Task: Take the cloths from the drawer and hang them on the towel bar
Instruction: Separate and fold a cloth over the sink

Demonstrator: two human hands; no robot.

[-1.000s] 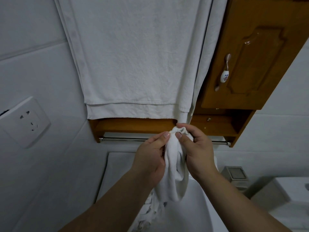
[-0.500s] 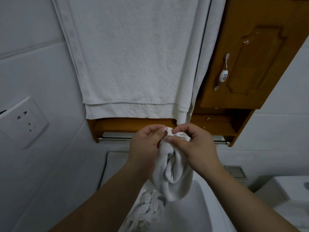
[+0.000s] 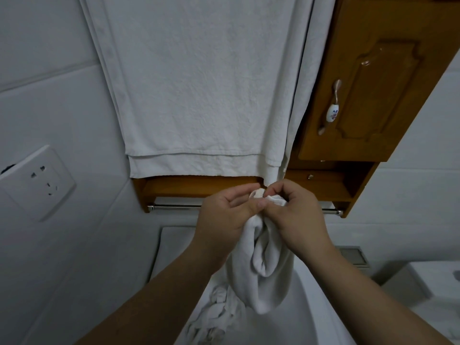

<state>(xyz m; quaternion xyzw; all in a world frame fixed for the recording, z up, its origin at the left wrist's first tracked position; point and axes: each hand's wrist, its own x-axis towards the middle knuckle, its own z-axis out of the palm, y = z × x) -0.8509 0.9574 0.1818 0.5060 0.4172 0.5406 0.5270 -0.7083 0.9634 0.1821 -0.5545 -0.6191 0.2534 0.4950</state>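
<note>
Over the last second the two hands draw closer together at the top of the cloth (image 3: 263, 282), and the cloth itself gathers up. A second ago it hangs long and narrow from the fingertips; now it sits shorter and bunched, with a rounded fold showing just below the knuckles.

The left hand (image 3: 224, 217) pinches the upper edge between thumb and curled fingers. The right hand (image 3: 293, 217) is clamped on the same edge from the right side, and the fingertips of both hands nearly meet. So both grips are closed on the cloth, which is held up in the air.

The cloth's top is level with the towel bar (image 3: 174, 207) and in front of it, but not over it; the bar's left stretch is bare, and its middle is hidden behind the hands. The hands look to be searching for a corner or edge to spread, so hanging has not begun. My guess is that the cloth must be opened out before it goes over the bar.

A second, crumpled cloth (image 3: 216, 317) lies lower and nearer, on a white surface; whether that is the drawer I cannot tell. A large white towel (image 3: 199, 83) hangs above the wooden shelf (image 3: 199, 183), on the far wall.
</note>
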